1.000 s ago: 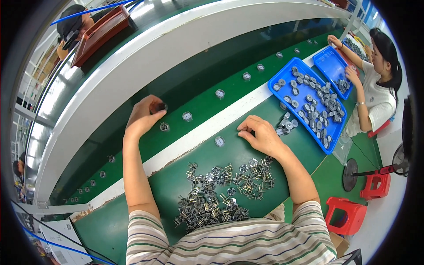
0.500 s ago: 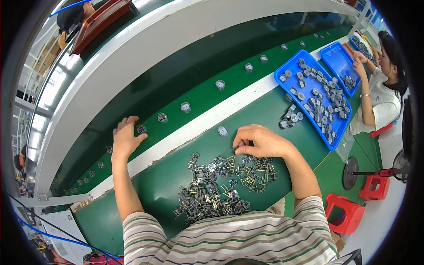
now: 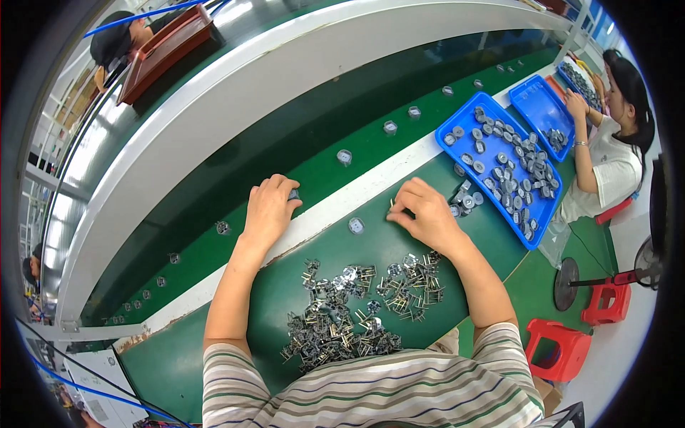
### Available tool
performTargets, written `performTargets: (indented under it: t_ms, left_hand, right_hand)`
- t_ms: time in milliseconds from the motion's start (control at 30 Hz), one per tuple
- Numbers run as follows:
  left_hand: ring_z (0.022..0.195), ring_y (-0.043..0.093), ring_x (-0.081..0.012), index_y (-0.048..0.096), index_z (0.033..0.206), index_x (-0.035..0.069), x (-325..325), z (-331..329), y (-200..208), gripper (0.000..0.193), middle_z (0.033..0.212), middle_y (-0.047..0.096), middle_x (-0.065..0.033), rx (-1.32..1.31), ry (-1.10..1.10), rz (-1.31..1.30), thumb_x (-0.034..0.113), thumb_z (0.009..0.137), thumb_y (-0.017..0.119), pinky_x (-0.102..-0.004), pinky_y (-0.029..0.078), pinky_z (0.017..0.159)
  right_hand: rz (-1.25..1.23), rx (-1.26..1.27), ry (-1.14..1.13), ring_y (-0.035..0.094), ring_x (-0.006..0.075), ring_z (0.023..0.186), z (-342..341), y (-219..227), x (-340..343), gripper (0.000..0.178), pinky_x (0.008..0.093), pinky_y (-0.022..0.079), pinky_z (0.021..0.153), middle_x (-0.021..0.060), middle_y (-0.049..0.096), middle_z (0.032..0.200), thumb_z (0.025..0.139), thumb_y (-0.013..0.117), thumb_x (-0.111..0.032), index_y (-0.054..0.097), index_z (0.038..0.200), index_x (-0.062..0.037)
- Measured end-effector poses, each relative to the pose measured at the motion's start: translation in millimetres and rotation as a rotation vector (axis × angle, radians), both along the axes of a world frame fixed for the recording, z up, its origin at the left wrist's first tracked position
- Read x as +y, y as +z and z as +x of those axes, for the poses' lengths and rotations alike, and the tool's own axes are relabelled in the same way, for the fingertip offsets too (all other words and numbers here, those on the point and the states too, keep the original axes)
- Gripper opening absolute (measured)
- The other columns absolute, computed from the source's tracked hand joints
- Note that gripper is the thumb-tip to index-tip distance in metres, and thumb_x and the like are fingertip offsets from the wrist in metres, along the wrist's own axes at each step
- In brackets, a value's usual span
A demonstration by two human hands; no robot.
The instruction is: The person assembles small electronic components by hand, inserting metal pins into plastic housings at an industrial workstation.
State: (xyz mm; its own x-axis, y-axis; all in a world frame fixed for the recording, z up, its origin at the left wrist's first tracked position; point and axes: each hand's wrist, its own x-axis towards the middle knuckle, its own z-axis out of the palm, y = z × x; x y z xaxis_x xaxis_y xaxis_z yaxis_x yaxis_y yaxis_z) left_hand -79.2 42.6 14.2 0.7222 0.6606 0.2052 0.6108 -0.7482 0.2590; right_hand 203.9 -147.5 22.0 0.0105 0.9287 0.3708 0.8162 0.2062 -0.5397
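My left hand (image 3: pixel 270 208) is over the green belt, its thumb and fingers closed around a small grey housing (image 3: pixel 294 194) that the hand partly covers. Above the green table, my right hand (image 3: pixel 426 215) is pinched, and a tiny brass-coloured piece (image 3: pixel 392 203) shows at its fingertips; most of that piece is hidden. Just left of the right hand lies a single grey rounded housing (image 3: pixel 356 226), open side up. Nearer my body is a heap of dark metal parts with brass pins (image 3: pixel 332 324), with a smaller cluster of pinned parts (image 3: pixel 412 285) beside it.
A blue tray (image 3: pixel 446 143) of grey round housings stands at right, with loose housings (image 3: pixel 467 200) by its edge. Single housings (image 3: pixel 344 157) are spaced along the belt. A white rail (image 3: pixel 321 203) divides belt and table. Another person (image 3: pixel 606 150) sits by a second blue tray (image 3: pixel 517 96).
My left hand has moved right along the belt and closed around a housing. My right hand has lifted away from the pinned parts, farther from my body. Housings on the belt have shifted left.
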Motion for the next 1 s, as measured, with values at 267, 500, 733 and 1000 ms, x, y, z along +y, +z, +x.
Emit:
performTargets:
  t_ms: [267, 500, 733, 1000]
  left_hand:
    - [0.104, 0.067, -0.0343, 0.074, 0.111, 0.003, -19.3, 38.6, 8.6, 0.028, 0.108, 0.072, -0.0128, -0.301, -0.187, -0.200, 0.013, 0.085, 0.080, -0.0454, 0.054, 0.091]
    - [0.103, 0.065, -0.0334, 0.071, 0.114, 0.005, -57.1, 69.9, -10.8, 0.034, 0.107, 0.068, -0.0108, -0.321, -0.372, -0.242, 0.015, 0.085, 0.083, -0.0451, 0.052, 0.092]
    - [0.106, 0.062, -0.0328, 0.068, 0.110, 0.004, -67.9, 82.4, -19.5, 0.040, 0.110, 0.063, -0.0109, -0.388, -0.339, -0.282, 0.019, 0.079, 0.089, -0.0453, 0.049, 0.092]
    - [0.105, 0.059, -0.0303, 0.069, 0.102, 0.006, -62.4, 79.0, -26.0, 0.039, 0.107, 0.061, -0.0082, -0.352, -0.313, -0.288, 0.023, 0.076, 0.092, -0.0440, 0.046, 0.090]
  right_hand:
    - [-0.115, 0.078, 0.060, 0.067, 0.0281, 0.094, 6.9, 5.9, -4.2, 0.018, 0.0411, 0.056, 0.080, 0.0060, 0.068, 0.096, 0.080, 0.087, -0.016, 0.076, 0.090, -0.0057]
    - [-0.096, -0.007, 0.104, 0.067, 0.0275, 0.092, 6.3, -3.8, 1.6, 0.010, 0.0390, 0.054, 0.078, 0.0066, 0.067, 0.092, 0.084, 0.083, -0.008, 0.076, 0.090, -0.0063]
    - [0.079, 0.246, -0.021, 0.064, 0.0252, 0.091, -9.2, -14.9, 8.1, 0.008, 0.0379, 0.053, 0.082, 0.0050, 0.071, 0.092, 0.086, 0.081, -0.004, 0.077, 0.093, -0.0056]
    - [0.024, 0.287, 0.001, 0.061, 0.0273, 0.091, -14.5, -34.7, 24.1, 0.009, 0.0413, 0.048, 0.083, 0.0048, 0.067, 0.092, 0.085, 0.081, -0.011, 0.073, 0.089, -0.0072]
